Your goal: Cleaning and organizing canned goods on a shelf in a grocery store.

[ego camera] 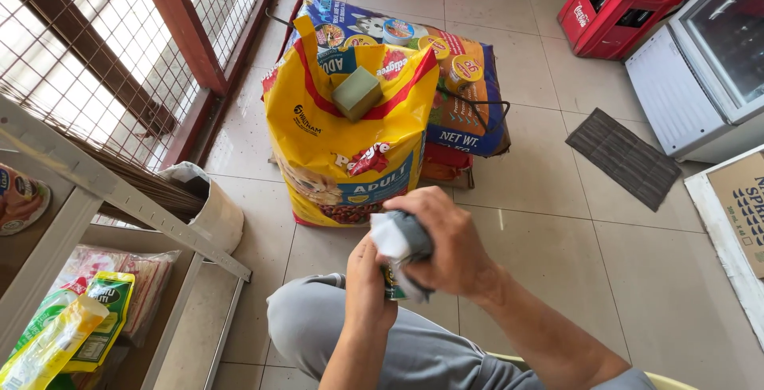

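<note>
Far left, a metal shelf (119,195) is holding green and yellow packets (76,322), partly cut off by the frame edge. Beside it a white bucket (215,215) is sitting by the mesh window. Center, a yellow bag (350,131) is standing upright with a green block (356,92) resting on top; behind it a blue bag (461,95) is carrying small cans (446,52).

Below, the left hand (368,282) is wrapping around a small can (391,285), fingers closed on it; the can is sitting between both hands, mostly hidden, only a dark-green sliver showing. The right hand (446,247) is clamping a grey-white cloth (402,239) down over the can's top. Can lid is not visible, label too covered to make out.

Right, a dark mat (622,157) is lying on the tiles; a white freezer (700,79) and red cooler (629,0) are being cut off at the edge.
</note>
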